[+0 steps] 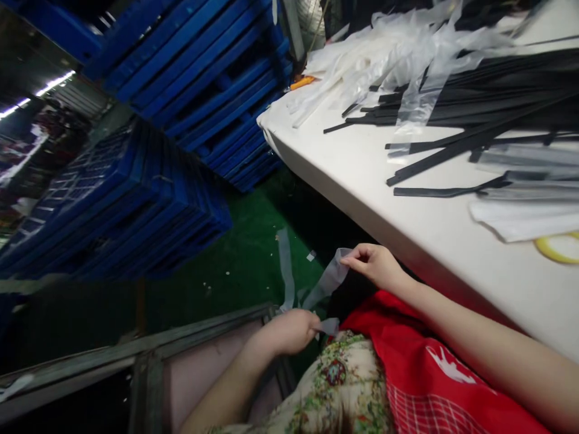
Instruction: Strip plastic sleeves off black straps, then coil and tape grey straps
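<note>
My right hand (pixel 374 264) pinches the upper end of a translucent strip (pixel 327 281) between thumb and fingertips, just off the table's near edge. That strip hangs down and to the left, toward my other hand. Lower and to the left, my left hand (pixel 292 331) is closed, with a short piece of translucent strip (pixel 329 327) sticking out of its fingers. Whether both pieces belong to one strip I cannot tell. Beyond my left hand, another pale translucent length (pixel 284 265) shows above the green floor; its lower end is hidden near the hand.
On the white table (pixel 344 163) lie black strips (pixel 479 129), a heap of translucent strips (pixel 384 60), an orange tool (pixel 302 82) and a yellow ring (pixel 558 248). Blue pallets (pixel 190 78) are stacked across the green floor (pixel 253 223). A framed panel (pixel 212 367) stands at lower left.
</note>
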Motion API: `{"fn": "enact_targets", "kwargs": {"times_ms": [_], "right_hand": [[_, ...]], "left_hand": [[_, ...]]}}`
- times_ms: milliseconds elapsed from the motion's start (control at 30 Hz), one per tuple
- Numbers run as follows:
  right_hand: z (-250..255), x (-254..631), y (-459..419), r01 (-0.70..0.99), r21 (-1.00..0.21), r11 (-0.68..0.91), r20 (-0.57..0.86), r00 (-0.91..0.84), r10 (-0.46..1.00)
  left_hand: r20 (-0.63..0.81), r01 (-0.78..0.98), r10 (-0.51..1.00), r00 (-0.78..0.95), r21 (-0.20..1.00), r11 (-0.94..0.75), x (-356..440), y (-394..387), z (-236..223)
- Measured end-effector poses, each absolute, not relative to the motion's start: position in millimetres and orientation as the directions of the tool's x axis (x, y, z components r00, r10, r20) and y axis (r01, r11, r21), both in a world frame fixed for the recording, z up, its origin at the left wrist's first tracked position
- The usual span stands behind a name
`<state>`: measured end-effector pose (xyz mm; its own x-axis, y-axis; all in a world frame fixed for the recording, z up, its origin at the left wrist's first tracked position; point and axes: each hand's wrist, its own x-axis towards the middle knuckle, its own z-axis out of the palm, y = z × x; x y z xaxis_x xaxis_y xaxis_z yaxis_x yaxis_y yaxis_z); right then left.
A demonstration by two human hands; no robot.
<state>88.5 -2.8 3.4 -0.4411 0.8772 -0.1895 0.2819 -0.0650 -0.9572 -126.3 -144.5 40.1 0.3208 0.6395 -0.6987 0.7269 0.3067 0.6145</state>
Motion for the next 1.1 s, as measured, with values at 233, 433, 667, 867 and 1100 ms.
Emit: {"fn": "enact_targets", "kwargs": {"times_ms": [233,433,667,867,1100], "right_hand": [[22.4,126.1,5.3,0.253,-0.960,0.120,-0.045,-0.562,0.826],[27.0,152.4,4.1,0.203,-0.979,0.016,-0.078,-0.447,0.891],[22.5,223.0,22.3,0.603,-0.796,0.050,-0.013,-0.099,0.995],[17.9,287.7,52.9,0.986,-0.165,-0.017,0.177,0.046,0.983],[19.1,286.8,63.3,0.996,0.013,0.091,0.109,-0.092,0.990]], "left_hand": [[-0.220,0.606,0.803,0.553,0.768,-0.207,-79.8,-57.1,72.2],[-0.171,0.101,0.542,0.822,0.982,0.157,-42.6,-18.7,43.0],[-0.249,0.126,0.739,0.626,0.968,0.219,-14.5,-17.9,20.1],[-0.224,0.159,0.794,0.565,0.974,0.161,-9.2,-20.5,7.7],[-0.212,0.225,0.803,0.557,0.969,0.100,-10.3,-23.2,4.5]]}}
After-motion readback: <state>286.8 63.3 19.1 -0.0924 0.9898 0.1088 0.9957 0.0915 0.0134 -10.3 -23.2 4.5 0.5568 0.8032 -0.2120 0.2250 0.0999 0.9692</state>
